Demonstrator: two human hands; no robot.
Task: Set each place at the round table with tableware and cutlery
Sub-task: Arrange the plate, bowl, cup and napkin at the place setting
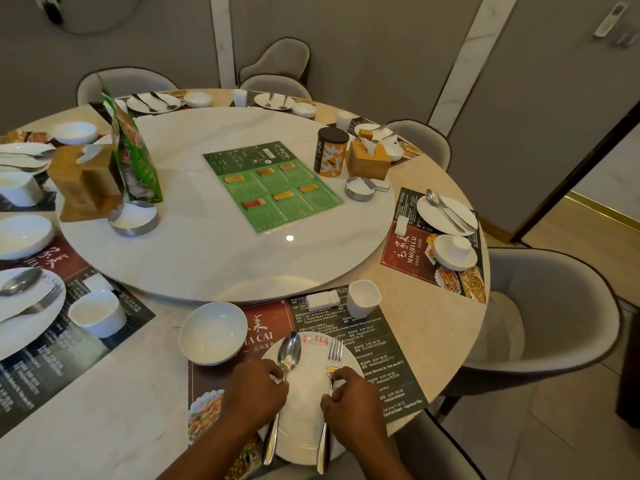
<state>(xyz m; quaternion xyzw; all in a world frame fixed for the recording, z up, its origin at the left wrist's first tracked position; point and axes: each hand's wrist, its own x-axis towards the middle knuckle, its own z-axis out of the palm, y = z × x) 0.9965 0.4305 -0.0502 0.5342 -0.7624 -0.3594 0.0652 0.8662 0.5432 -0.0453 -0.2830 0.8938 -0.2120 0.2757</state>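
Observation:
At the near edge of the round table, a white plate (304, 403) lies on a dark and red paper placemat (374, 341). A spoon (289, 351) rests on the plate's left side and a fork (334, 355) on its right, both pointing away from me. My left hand (254, 393) pinches the spoon's neck. My right hand (351, 403) pinches the fork's neck. A white bowl (213, 332) sits left of the plate, a white cup (363, 297) and a small white rest (322, 300) beyond it.
A marble turntable (207, 244) fills the table's middle with a green menu (273, 185), ashtrays (133, 218), tissue boxes (369, 161) and a canister (330, 152). Set places ring the table (446, 216). Grey chairs (554, 306) stand around it.

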